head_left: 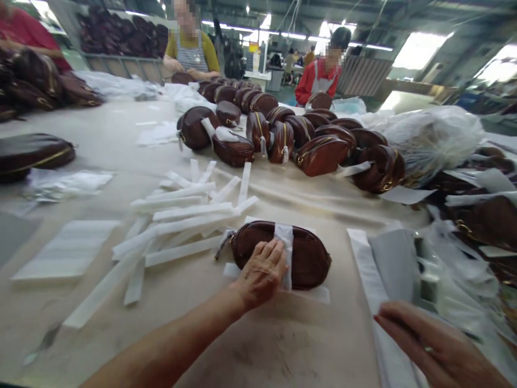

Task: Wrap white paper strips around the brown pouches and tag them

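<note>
A dark brown leather zip bag (309,258) lies in front of me on thin white paper. A white paper band (283,233) crosses its middle. My left hand (262,269) rests flat on the bag and the band, fingers stretched out. At the bag's left end hangs a zip pull (222,245). To the right, my right hand (428,339) is over a stack of long white sheets (369,280), its fingers and thumb drawn together. What lies between those fingertips, if anything, I cannot make out.
Loose white paper strips (181,221) lie left of the bag, beside a pile of white sheets (67,250). Several brown bags (323,153) stand across the table. Clear plastic (440,137) heaps at right. Co-workers (194,54) are at the far side.
</note>
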A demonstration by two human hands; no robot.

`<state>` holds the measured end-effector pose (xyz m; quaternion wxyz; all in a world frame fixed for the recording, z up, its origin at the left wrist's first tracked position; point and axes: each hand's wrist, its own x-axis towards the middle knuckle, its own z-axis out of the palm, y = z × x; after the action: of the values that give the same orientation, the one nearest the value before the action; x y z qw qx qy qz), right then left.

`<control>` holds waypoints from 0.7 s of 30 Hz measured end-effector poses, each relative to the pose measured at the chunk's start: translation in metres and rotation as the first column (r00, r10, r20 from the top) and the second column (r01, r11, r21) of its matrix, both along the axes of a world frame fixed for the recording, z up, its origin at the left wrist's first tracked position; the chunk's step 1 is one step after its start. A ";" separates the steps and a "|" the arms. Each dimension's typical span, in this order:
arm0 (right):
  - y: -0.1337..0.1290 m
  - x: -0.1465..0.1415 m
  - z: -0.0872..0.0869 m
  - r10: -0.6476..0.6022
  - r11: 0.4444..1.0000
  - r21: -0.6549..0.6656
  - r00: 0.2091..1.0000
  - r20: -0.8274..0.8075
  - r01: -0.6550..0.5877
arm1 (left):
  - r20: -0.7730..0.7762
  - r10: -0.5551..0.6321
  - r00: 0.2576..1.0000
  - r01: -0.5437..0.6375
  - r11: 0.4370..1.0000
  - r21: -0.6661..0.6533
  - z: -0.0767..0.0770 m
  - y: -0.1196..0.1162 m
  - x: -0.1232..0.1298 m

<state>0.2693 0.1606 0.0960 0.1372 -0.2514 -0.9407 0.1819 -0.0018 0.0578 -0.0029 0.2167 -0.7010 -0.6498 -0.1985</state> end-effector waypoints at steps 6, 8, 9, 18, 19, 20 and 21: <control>0.040 -0.159 0.019 0.435 0.883 0.029 0.839 0.328 -0.469 | 0.034 0.002 0.999 -0.002 1.000 -0.012 0.000 -0.002 0.001; 0.053 -0.187 0.009 0.438 0.851 0.067 0.774 0.456 -0.521 | 0.047 -0.001 0.999 0.002 1.000 -0.028 -0.001 -0.002 0.001; 0.058 -0.197 0.004 0.434 0.841 0.070 0.746 0.505 -0.536 | 0.049 -0.005 0.999 0.007 0.999 -0.042 -0.002 -0.003 0.001; 0.089 -0.233 -0.018 0.512 0.855 -0.242 0.679 0.526 -0.458 | 0.108 -0.026 0.994 0.031 0.999 -0.042 -0.003 -0.003 0.001; 0.093 -0.236 -0.021 0.484 0.875 -0.273 0.704 0.520 -0.400 | 0.111 -0.026 0.993 0.031 0.999 -0.040 -0.004 -0.003 0.001; 0.098 -0.240 -0.024 0.443 0.896 -0.289 0.732 0.518 -0.338 | 0.112 -0.027 0.993 0.031 0.999 -0.036 -0.004 -0.003 0.001; 0.103 -0.242 -0.028 0.399 0.914 -0.293 0.759 0.515 -0.281 | 0.112 -0.025 0.993 0.029 0.999 -0.032 -0.004 -0.002 0.001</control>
<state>0.0269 0.2636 0.0681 -0.2083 -0.1305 -0.9454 0.2140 -0.0009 0.0558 -0.0068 0.1653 -0.7012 -0.6545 -0.2294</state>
